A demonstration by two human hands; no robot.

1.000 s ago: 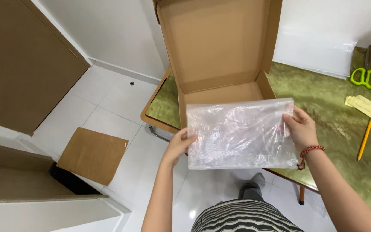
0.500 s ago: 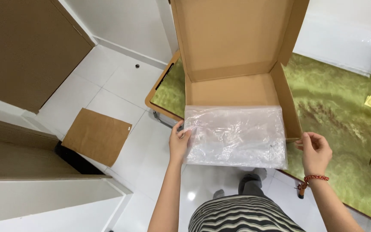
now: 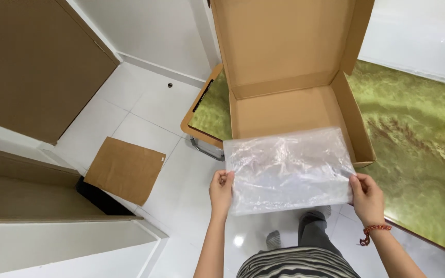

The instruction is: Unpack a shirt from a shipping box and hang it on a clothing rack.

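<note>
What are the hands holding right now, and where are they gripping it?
Both hold one clear plastic bag, stretched flat in front of the open cardboard box. The left hand pinches its left edge, the right hand its right edge.

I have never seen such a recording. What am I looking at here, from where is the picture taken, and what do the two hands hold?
There is no machine here: a person works with two bare hands. The one picture comes from a camera worn on the person's head, looking down.

The left hand and the right hand each grip one side of a clear bubble wrap sheet, held flat in front of an open cardboard box. The box stands on a green marbled table, its lid upright. On the white tiled floor lies a flat cardboard piece. A red bead bracelet is on the right wrist.
</note>
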